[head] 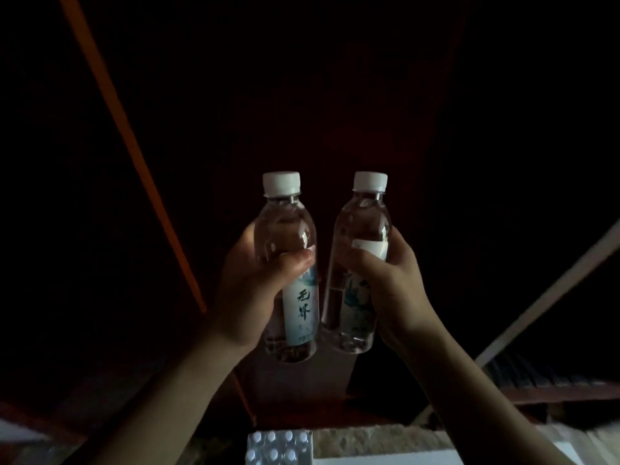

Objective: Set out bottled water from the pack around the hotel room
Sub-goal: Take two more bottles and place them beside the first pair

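One pack (280, 447) below — two hands, fingers grasping one bottle each: left hand (250, 290), right hand (391, 283).

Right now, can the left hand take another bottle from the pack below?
Probably not. The left hand already grips a bottle, raised well above the pack at the bottom edge. Nothing blocks the path down, but the hand is full.

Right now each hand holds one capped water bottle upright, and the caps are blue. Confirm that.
Not quite: the caps are white, not blue. The head view shows the left hand gripping the left bottle and the right hand gripping the right bottle, both roughly upright with caps on.
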The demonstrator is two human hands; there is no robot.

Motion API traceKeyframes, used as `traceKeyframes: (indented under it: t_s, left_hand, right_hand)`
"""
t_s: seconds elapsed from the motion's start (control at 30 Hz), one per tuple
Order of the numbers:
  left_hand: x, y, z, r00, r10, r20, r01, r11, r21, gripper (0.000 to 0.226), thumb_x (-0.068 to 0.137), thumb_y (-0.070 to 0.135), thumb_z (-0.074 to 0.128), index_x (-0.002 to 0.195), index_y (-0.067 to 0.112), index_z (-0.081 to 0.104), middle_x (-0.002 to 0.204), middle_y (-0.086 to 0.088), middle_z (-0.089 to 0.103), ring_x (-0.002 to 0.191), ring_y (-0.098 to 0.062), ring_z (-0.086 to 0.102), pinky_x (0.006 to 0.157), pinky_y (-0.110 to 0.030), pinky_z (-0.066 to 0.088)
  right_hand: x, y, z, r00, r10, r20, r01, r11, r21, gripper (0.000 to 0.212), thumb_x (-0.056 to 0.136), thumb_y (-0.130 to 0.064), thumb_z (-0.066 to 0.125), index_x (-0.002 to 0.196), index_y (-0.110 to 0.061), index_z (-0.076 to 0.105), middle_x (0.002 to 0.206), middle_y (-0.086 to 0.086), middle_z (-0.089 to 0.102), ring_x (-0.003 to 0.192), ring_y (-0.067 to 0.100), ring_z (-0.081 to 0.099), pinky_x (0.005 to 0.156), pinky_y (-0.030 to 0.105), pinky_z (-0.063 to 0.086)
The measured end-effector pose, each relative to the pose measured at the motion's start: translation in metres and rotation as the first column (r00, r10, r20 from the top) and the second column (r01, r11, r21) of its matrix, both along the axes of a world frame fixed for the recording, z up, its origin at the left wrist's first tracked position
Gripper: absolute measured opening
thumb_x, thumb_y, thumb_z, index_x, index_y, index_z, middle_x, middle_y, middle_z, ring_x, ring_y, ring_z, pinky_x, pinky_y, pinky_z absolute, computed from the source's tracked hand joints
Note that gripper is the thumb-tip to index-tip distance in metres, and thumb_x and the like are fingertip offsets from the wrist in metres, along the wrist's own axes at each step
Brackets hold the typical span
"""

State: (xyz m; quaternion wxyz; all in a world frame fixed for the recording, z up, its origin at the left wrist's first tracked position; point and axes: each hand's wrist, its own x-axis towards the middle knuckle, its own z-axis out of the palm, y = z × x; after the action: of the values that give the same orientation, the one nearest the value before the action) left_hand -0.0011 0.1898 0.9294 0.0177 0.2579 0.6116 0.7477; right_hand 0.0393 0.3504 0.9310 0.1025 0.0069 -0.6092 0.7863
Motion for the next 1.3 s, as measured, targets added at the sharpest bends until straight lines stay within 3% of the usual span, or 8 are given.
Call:
traceKeyframes:
  t_s: [0.17,0.37,0.5,0.57,0.73,0.83,1.07,1.3]
  left_hand:
    - [0.011,0.052,0.041,0.950,-0.312,-0.028,0.313,0.949,0.046,0.024,0.070,0.024,0.068,0.094,0.026,0.064,0.088,-0.004,0.060,0.080,-0.021,0.060,0.068,-0.032,0.053]
    - [0.061,0.130,0.072,0.803,-0.594,-0.049,0.596,0.800,0.069,0.030,0.069,0.027,0.068,0.099,0.022,0.064,0.093,-0.012,0.059,0.076,-0.028,0.061,0.062,-0.036,0.055]
    - [0.119,0.190,0.084,0.718,-0.696,-0.009,0.694,0.715,0.086,0.056,0.062,0.034,0.070,0.114,0.013,0.061,0.095,-0.010,0.065,0.072,-0.023,0.067,0.059,-0.032,0.055]
    - [0.154,0.222,0.090,0.661,-0.750,0.003,0.747,0.659,0.087,0.059,0.060,0.036,0.070,0.112,0.009,0.060,0.090,-0.009,0.066,0.066,-0.021,0.069,0.056,-0.029,0.055]
    - [0.236,0.303,0.095,0.529,-0.849,0.004,0.847,0.528,0.059,0.071,0.060,0.041,0.071,0.115,-0.004,0.058,0.089,-0.015,0.065,0.071,-0.031,0.067,0.063,-0.042,0.054]
    - [0.282,0.349,0.093,0.475,-0.880,0.013,0.879,0.475,0.033,0.072,0.061,0.043,0.070,0.113,-0.005,0.058,0.085,-0.015,0.066,0.067,-0.031,0.069,0.062,-0.042,0.056]
    - [0.357,0.448,0.095,0.378,-0.925,0.042,0.926,0.376,-0.040,0.068,0.060,0.046,0.069,0.110,-0.001,0.062,0.081,-0.014,0.070,0.065,-0.027,0.071,0.058,-0.036,0.056]
    - [0.386,0.559,0.089,0.316,-0.948,0.040,0.945,0.310,-0.103,0.058,0.065,0.047,0.068,0.107,0.006,0.063,0.083,-0.007,0.071,0.066,-0.026,0.072,0.060,-0.036,0.057]
  right_hand:
    - [0.047,0.034,0.036,0.927,-0.362,-0.098,0.366,0.930,0.034,0.029,0.069,-0.013,0.071,0.097,-0.010,0.062,0.081,0.010,0.067,0.072,0.027,0.067,0.065,0.043,0.057]
    - [0.139,0.091,0.061,0.756,-0.638,-0.149,0.645,0.764,0.000,0.029,0.069,-0.014,0.072,0.096,-0.014,0.064,0.075,0.004,0.065,0.066,0.021,0.063,0.059,0.036,0.053]
    - [0.228,0.129,0.072,0.609,-0.771,-0.187,0.783,0.621,-0.013,0.024,0.073,-0.010,0.068,0.096,-0.015,0.065,0.081,0.009,0.064,0.069,0.024,0.063,0.062,0.038,0.053]
    - [0.275,0.145,0.075,0.521,-0.837,-0.168,0.848,0.530,-0.016,0.029,0.073,-0.012,0.068,0.102,-0.012,0.065,0.086,0.013,0.064,0.073,0.028,0.065,0.064,0.040,0.055]
    - [0.382,0.187,0.076,0.344,-0.928,-0.143,0.936,0.350,-0.023,0.031,0.074,-0.016,0.069,0.104,-0.012,0.064,0.083,0.008,0.067,0.070,0.025,0.068,0.057,0.033,0.056]
    - [0.433,0.221,0.075,0.273,-0.951,-0.147,0.961,0.278,-0.009,0.031,0.073,-0.017,0.069,0.103,-0.015,0.063,0.081,0.005,0.069,0.070,0.023,0.069,0.057,0.031,0.056]
    - [0.518,0.303,0.082,0.197,-0.963,-0.184,0.979,0.204,-0.019,0.032,0.075,-0.016,0.069,0.105,-0.012,0.061,0.084,0.008,0.064,0.069,0.023,0.067,0.058,0.033,0.057]
    - [0.553,0.397,0.085,0.148,-0.972,-0.184,0.988,0.152,-0.003,0.032,0.074,-0.017,0.068,0.106,-0.016,0.061,0.083,0.006,0.064,0.068,0.021,0.066,0.060,0.033,0.059]
